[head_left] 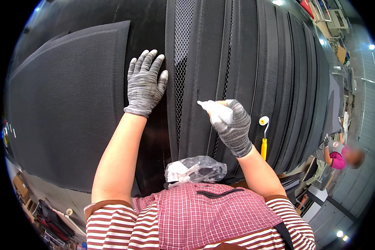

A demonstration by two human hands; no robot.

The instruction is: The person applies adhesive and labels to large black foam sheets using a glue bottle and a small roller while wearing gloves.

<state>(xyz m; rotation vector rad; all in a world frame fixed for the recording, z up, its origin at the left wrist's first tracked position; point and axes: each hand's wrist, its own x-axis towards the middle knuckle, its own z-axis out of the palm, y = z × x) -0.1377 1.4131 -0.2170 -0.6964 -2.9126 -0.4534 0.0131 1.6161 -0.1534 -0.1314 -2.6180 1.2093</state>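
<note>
My left hand, in a grey knitted glove with pale fingertips, lies flat with its fingers stretched out. It rests on the dark, glossy strip between a large black textured sheet and a band of open mesh. In my right hand, gloved alike, is a white squeeze bottle with a narrow nozzle. The bottle tilts so that its tip points up and left, over a long black ribbed strip. A small dark mark shows on that strip just above the nozzle.
Right of my right hand lies a small paint roller with a yellow handle. A crumpled clear plastic bag sits against my checked apron. Several overlapping black strips extend to the right. A co-worker stands at the far right.
</note>
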